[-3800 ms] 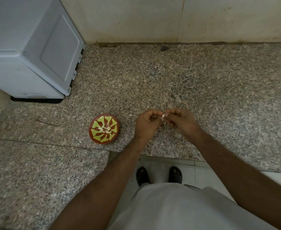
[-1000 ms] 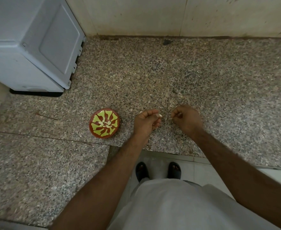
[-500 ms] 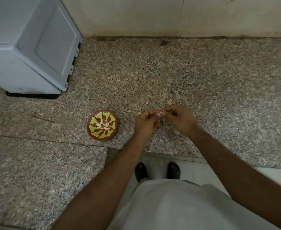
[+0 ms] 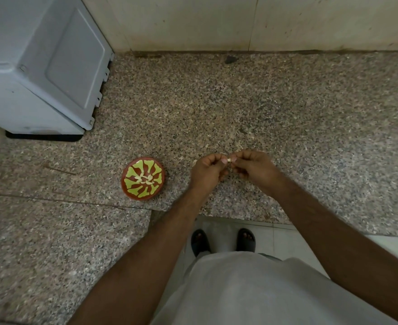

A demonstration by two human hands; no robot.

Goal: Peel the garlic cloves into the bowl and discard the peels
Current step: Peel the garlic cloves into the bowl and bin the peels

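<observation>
At the counter's far left corner stands a grey appliance, its side panel facing the open granite. Nearer the front edge, left of the hands, sits a small red bowl with a yellow-green pattern, and a few pale peeled cloves lie in its middle. Just right of it, above the front edge, the left hand has its fingers curled and pinches a small pale garlic clove at the fingertips. The right hand meets it there, fingers curled too, pinching the same clove from the other side. A few pale flecks that may be peel lie on the granite beside the hands. Below the counter's edge, two dark sandals stand on the pale floor.
</observation>
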